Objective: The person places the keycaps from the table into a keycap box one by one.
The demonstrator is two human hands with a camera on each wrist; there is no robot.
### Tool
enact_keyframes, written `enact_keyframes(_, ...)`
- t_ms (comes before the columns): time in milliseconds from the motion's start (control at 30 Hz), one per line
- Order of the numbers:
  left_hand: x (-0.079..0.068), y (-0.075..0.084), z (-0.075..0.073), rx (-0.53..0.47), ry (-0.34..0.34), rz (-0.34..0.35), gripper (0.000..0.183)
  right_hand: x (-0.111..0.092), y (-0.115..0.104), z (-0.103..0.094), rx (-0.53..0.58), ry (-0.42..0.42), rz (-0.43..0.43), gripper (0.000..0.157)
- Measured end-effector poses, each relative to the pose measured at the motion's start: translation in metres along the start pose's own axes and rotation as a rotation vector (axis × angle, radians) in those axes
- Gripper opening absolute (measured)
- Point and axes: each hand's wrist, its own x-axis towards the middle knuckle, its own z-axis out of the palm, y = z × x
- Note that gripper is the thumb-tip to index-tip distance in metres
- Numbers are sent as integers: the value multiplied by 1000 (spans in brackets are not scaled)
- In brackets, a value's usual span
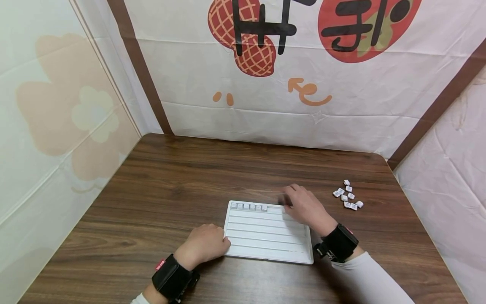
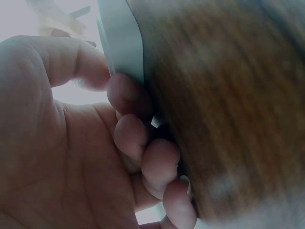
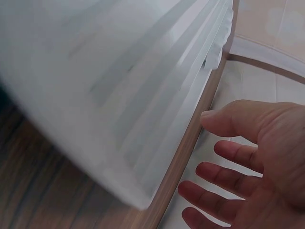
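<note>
A white ridged tray (image 1: 268, 236) lies on the table, with several small white tiles (image 1: 246, 207) lined up at the left of its top row. My left hand (image 1: 205, 242) holds the tray's lower left edge; the left wrist view shows its thumb and curled fingers at the white edge (image 2: 125, 38). Over the tray's upper right corner hovers my right hand (image 1: 305, 207), a little blurred in the head view. Its fingers are spread and loosely bent in the right wrist view, and nothing shows between them.
A loose group of small white tiles (image 1: 344, 198) lies on the brown wooden table (image 1: 182, 177), right of the tray. Printed cloth (image 1: 265, 122) hangs behind the table's far edge, with more cloth at both sides.
</note>
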Motion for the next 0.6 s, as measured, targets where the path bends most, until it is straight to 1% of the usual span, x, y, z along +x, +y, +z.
enact_keyframes(233,0,0,0,9,9,6,33,-10,20,-3,-5,-8,62,57)
enact_keyframes(433,1,-1,1,6,14,10,32,-20,38,-7,0,-9,126,57)
enact_keyframes(600,2,-2,4,8,17,16,31,-29,54,-10,-27,21,157,55)
